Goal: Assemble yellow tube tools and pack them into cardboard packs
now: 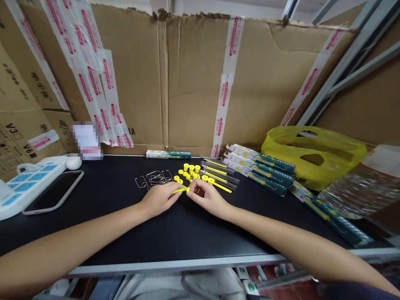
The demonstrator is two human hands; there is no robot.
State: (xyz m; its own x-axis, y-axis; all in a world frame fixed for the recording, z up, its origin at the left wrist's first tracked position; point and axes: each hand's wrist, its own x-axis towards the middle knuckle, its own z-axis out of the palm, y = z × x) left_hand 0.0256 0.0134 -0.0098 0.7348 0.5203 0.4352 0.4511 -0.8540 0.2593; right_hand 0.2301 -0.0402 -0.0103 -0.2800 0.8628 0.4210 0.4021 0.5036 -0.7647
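Black surface (200, 241); left fingers (173, 197) grip yellow stick (179, 190), right fingers (194, 184) pinch its end, near yellow spools (191, 168); bent wires (158, 179) left of spools.

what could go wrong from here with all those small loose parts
The yellow round pieces, loose near the right hand, might get knocked and roll off. The thin yellow stick pinched in the left hand could slip or bend. The overlapping bent wires may tangle.
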